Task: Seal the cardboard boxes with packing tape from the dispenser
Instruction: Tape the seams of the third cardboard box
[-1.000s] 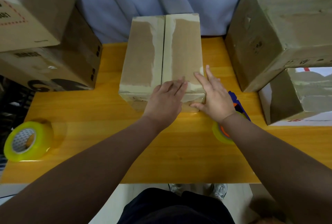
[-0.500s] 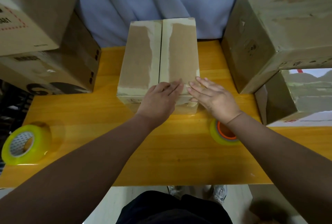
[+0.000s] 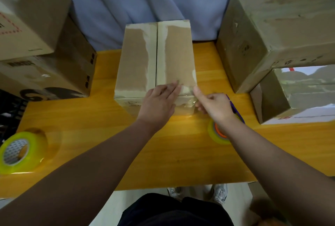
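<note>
Cardboard box (image 3: 137,62) sits mid-frame on the yellow table (image 3: 181,153). Its centre seam (image 3: 156,53) runs lengthwise from the near edge toward the top of the frame. Left hand (image 3: 158,102) lies flat with straight fingers, pressing the near edge of the box top just right of the seam and grasping nothing. Right hand (image 3: 214,107) is at the box's near right corner with fingers curled. Clear tape (image 3: 186,103) shines on the near face beside it. Can't tell if the right hand pinches a tape end or only pokes the corner.

Tape dispenser (image 3: 218,135) lies on the table right of centre, directly under the right wrist, just below-right of that corner. Right hand is far nearer to it, so it is probably the one to pick it up. Spare tape roll (image 3: 20,151) lies at lower left, well apart.
</note>
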### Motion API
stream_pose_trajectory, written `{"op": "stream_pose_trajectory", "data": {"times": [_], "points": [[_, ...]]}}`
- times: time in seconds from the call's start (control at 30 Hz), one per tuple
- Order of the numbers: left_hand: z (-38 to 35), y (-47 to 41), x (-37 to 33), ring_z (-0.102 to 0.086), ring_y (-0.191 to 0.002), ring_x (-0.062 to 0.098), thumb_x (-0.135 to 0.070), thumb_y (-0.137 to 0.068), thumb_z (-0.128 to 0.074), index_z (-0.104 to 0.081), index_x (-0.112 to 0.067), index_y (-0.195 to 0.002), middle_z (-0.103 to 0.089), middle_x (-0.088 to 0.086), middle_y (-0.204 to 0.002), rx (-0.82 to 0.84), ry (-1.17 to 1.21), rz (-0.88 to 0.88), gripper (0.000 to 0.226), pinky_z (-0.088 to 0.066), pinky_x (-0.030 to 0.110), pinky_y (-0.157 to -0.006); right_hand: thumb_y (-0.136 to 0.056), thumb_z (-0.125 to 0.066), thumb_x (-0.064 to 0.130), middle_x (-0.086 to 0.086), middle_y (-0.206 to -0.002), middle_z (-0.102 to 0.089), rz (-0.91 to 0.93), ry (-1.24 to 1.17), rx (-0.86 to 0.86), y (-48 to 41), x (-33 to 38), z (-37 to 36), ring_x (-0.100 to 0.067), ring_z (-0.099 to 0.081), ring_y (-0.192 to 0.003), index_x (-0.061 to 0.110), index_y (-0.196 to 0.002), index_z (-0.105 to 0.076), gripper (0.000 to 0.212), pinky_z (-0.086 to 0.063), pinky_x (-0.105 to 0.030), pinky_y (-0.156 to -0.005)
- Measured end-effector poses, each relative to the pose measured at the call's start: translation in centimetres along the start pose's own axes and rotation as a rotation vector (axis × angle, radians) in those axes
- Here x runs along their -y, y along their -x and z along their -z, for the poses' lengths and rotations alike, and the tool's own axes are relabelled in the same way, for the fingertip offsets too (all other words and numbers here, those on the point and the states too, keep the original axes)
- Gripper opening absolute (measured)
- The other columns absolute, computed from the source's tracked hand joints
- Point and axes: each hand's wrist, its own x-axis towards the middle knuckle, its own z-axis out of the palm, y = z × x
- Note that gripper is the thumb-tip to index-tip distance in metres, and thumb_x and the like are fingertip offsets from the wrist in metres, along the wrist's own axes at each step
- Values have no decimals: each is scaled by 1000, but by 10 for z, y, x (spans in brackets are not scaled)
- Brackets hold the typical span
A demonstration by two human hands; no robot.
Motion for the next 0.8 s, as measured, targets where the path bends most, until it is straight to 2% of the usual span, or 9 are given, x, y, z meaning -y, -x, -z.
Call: {"op": "stream_pose_trajectory", "data": {"times": [0.13, 0.3, 0.4, 0.5, 0.57, 0.63, 0.7, 0.73, 0.8], "points": [[4, -1, -8, -16, -141, 21, -44, -100, -32, 4, -20, -153, -3, -6, -161, 116, -43, 20, 68, -21, 36, -110, -86, -70, 30, 0, -56, -65, -65, -256, 98, 2, 4, -7, -4, -50, -45, 7, -68, -70, 29, -42, -14, -47], [6, 5, 0, 9, -147, 14, -50, -99, -30, 11, -16, -151, 12, -1, -160, 179, 18, -34, 75, 5, 29, -117, -88, -68, 25, -6, -60, -65, 26, -235, -3, -11, -9, 10, -4, -51, -49, 8, -61, -68, 31, -43, -17, -57], [7, 24, 21, 8, -146, 12, -56, -96, -34, 7, -15, -152, 11, -1, -159, 174, 71, 52, 81, 9, 27, -114, -88, -68, 29, -19, -68, -64, 64, -158, 2, -14, -16, 13, -12, -49, -54, 9, -59, -66, 35, -41, -28, -62], [9, 48, 49, 7, -145, 11, -60, -93, -37, 5, -17, -151, 11, -5, -155, 170, 98, 106, 84, 8, 27, -114, -88, -67, 32, -11, -63, -64, 71, -95, 0, -11, -14, 13, -14, -50, -57, 11, -57, -65, 37, -40, -30, -64], [11, 59, 63, 11, -142, 8, -67, -90, -28, 4, -18, -152, 11, -6, -155, 190, 88, 101, 85, 8, 26, -115, -88, -67, 36, -3, -62, -61, 130, 101, -40, -7, -7, 16, -17, -54, -61, 12, -61, -63, 35, -39, -29, -61], [14, 63, 75, 6, -144, 8, -77, -83, -8, -2, -22, -152, 4, -8, -157, 205, 204, 48, 88, 4, 26, -116, -88, -66, 39, -2, -76, -58, 308, 431, -216, 2, 4, 19, -22, -56, -75, 10, -80, -63, 30, -39, -30, -64], [16, 61, 84, -6, -146, 9, -77, -82, 3, -14, -26, -151, -13, -7, -158, 181, 436, 56, 88, -1, 24, -116, -90, -62, 34, -9, -95, -56, 572, 545, -314, 18, 24, 11, -26, -53, -90, 6, -102, -62, 31, -42, -33, -76], [15, 58, 89, -11, -145, 8, -73, -86, 1, -20, -26, -150, -20, -6, -157, 149, 525, 76, 83, -2, 23, -116, -93, -57, 34, -11, -103, -57, 697, 563, -272, 24, 36, 1, -27, -54, -97, 6, -109, -62, 33, -44, -36, -82], [12, 49, 97, -12, -144, 7, -65, -91, -6, -28, -27, -147, -25, -5, -155, 102, 587, 110, 71, -3, 27, -117, -98, -44, 36, -13, -125, -57, 822, 625, -10, 29, 59, -27, -28, -50, -118, 8, -123, -61, 40, -38, -40, -101]]}}
